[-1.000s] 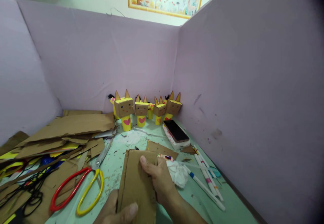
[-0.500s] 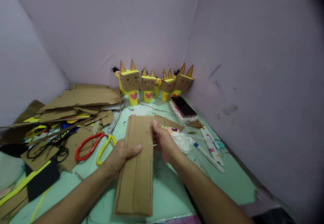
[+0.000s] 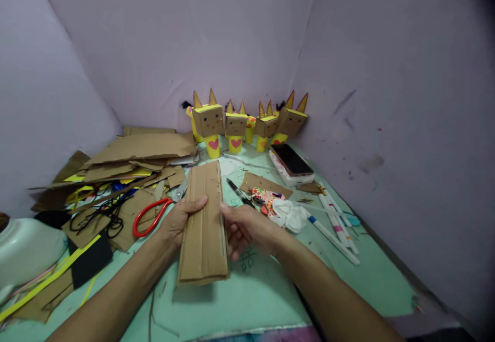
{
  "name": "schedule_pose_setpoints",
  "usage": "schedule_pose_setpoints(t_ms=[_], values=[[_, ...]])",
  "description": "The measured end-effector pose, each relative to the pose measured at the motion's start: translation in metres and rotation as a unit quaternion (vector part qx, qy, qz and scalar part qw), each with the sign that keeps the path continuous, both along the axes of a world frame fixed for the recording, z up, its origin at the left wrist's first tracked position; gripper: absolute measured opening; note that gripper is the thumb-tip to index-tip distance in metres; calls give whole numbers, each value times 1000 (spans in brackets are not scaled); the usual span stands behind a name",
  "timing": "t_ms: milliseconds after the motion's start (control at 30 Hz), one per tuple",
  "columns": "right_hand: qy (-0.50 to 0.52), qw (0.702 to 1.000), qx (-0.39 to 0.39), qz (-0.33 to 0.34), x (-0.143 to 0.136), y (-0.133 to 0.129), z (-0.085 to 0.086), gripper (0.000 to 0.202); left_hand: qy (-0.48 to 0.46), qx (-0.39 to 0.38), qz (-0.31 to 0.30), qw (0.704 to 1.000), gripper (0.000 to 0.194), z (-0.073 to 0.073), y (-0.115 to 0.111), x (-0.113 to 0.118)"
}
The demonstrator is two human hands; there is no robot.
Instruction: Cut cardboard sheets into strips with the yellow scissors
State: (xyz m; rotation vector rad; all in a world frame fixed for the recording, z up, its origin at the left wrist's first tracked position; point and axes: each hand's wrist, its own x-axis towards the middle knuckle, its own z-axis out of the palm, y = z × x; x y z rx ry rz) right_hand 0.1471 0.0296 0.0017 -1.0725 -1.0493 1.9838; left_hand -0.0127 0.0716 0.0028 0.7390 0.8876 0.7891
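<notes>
A long folded cardboard strip (image 3: pixel 204 233) is held up over the green tabletop, its lower end tilted toward me. My left hand (image 3: pixel 183 218) grips its left edge, thumb lying on the front face. On the other side, my right hand (image 3: pixel 243 226) touches the right edge with its thumb; its fingers are loosely curled beside and partly behind the strip. Red-handled scissors (image 3: pixel 152 217) lie left of my left hand, partly hidden by it. A black pen (image 3: pixel 240 193) rests just beyond my right hand.
Cardboard sheets (image 3: pixel 143 148) and scraps with black cord (image 3: pixel 102 215) pile up at left. Yellow figures with cardboard heads (image 3: pixel 209 120) stand at the back. A phone (image 3: pixel 292 160), crumpled tissue (image 3: pixel 290 215) and markers (image 3: pixel 336 223) lie at right. A white rounded object (image 3: pixel 31 246) sits far left.
The strip has risen and tipped, looking shorter. My right hand has slid down its right edge, with fingers now showing. The view has shifted left, and the black pen has come into sight.
</notes>
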Motion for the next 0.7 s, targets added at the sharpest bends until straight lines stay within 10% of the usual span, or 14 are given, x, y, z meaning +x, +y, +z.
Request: schedule_pose_setpoints(t_ms=[700], values=[[53, 992, -8, -118, -17, -3, -23, 43, 62, 119, 32, 990, 41, -4, 3, 9]])
